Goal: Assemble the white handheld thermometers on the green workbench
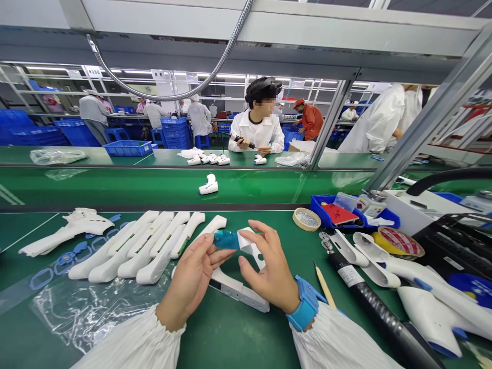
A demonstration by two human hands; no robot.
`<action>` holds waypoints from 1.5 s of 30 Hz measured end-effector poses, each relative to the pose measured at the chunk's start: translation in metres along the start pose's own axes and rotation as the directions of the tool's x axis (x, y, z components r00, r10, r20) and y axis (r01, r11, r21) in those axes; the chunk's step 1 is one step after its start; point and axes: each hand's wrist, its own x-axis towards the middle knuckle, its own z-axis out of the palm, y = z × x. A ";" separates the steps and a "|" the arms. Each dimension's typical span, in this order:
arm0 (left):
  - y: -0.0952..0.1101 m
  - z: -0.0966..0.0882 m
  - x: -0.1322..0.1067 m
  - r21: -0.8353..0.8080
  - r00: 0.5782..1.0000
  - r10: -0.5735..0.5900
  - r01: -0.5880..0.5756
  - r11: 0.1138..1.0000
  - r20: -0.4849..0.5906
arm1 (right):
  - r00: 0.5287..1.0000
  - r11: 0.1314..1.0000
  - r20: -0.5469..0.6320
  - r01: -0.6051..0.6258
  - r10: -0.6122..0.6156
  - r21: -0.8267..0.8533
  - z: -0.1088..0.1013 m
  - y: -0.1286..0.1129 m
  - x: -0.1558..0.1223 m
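Loose white fabric sleeves (134,341) lie nearest; a row of curved white plastic shells (132,266) sits to the left. The left hand (192,277) pinches a glossy blue film (226,239) above a curved white plastic housing (240,293). The right hand (271,271) touches a thin white strip (245,243) at the film's end; whether it grips, I cannot tell. Peeling seems under way, calling for a firm left pinch and gentle pull.

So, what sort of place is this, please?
Probably a factory assembly hall: matching curved white plastic shells lie side by side, stacked blue plastic crates stand behind, and people in white coats are at work.
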 end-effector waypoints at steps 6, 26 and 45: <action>0.001 -0.003 0.005 -0.076 0.992 -0.124 0.123 0.989 -0.010 | 0.995 0.987 -0.025 0.090 -0.094 -0.137 0.003 0.006 0.001; 0.012 -0.036 -0.016 0.665 0.739 -0.293 -0.674 -0.322 0.607 | 0.853 0.754 0.234 -0.522 0.466 0.400 -0.020 0.006 0.010; -0.001 -0.027 -0.006 0.815 0.829 -0.393 -0.124 0.566 0.399 | 0.664 0.534 0.606 -0.735 0.438 0.419 -0.050 0.016 -0.007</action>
